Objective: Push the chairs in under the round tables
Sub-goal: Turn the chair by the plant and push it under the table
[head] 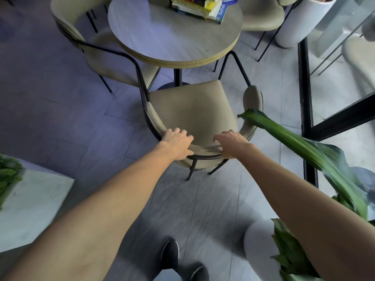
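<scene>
Both forearms are bare from the frame's lower edge up to the bare left hand [178, 144] and bare right hand [231, 143]; no rings, watch or bands show. Below, two dark low-cut shoes [170, 254] with thin pale sole edges, possibly black knit, though blurred.

Grey tiled floor [60, 110], black-framed glass wall [304, 82] at right, white planter [298, 23] beside it.
</scene>
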`<state>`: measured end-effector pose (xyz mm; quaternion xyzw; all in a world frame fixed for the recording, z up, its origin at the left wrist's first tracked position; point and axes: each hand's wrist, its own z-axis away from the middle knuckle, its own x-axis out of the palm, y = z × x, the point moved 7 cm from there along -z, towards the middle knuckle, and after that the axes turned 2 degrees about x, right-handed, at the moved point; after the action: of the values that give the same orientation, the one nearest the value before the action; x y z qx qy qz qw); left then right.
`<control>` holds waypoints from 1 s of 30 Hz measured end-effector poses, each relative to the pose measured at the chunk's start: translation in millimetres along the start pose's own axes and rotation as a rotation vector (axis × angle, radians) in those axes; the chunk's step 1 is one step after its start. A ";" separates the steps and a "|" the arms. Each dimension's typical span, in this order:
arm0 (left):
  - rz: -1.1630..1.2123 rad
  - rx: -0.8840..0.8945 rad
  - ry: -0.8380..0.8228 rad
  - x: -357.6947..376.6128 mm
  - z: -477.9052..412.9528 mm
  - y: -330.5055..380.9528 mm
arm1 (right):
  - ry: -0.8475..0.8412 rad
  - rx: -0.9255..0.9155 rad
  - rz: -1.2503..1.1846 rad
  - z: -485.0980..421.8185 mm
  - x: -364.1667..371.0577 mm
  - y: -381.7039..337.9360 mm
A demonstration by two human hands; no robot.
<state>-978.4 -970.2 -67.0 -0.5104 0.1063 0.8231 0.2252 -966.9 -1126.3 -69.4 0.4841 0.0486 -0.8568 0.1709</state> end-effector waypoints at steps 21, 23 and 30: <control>0.141 -0.373 0.191 -289.3 -49.3 -31.3 | 0.263 -0.074 0.086 -22.2 -244.4 154.3; 0.128 -0.418 0.190 -312.9 -60.9 -51.4 | 0.296 -0.093 0.083 -37.8 -273.3 158.2; 0.104 -0.420 0.244 -381.8 -128.6 -79.1 | 0.380 -0.107 0.111 -95.2 -353.2 188.6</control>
<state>-694.4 -1053.0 217.7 -0.6355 -0.0145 0.7698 0.0570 -658.4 -1192.4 194.9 0.6292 0.0987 -0.7354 0.2313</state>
